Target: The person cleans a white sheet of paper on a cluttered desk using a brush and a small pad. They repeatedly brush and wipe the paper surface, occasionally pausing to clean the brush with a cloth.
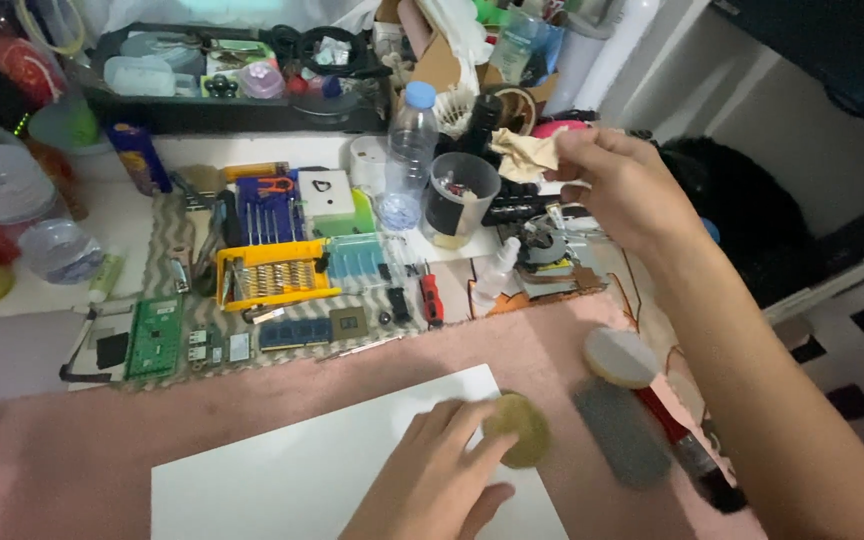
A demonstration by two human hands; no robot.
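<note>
Left hand (432,480) rests on white sheet (282,480), fingertips pinched on a round yellowish pad (520,428) at the sheet's right edge; right hand (617,185) raised above the clutter, fingers closed on crumpled beige cloth (524,155); grey-topped brush (624,358) lies just beside the pad.

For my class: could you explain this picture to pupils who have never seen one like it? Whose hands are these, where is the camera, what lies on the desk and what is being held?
The camera sits on a person's head, looking down at their own bare hands. The left hand presses a round yellowish disc onto a white sheet. The right hand lifts a crumpled cloth. On the desk lie a yellow screwdriver-bit case, a green circuit board, a clear plastic bottle and a red-handled brush.
</note>
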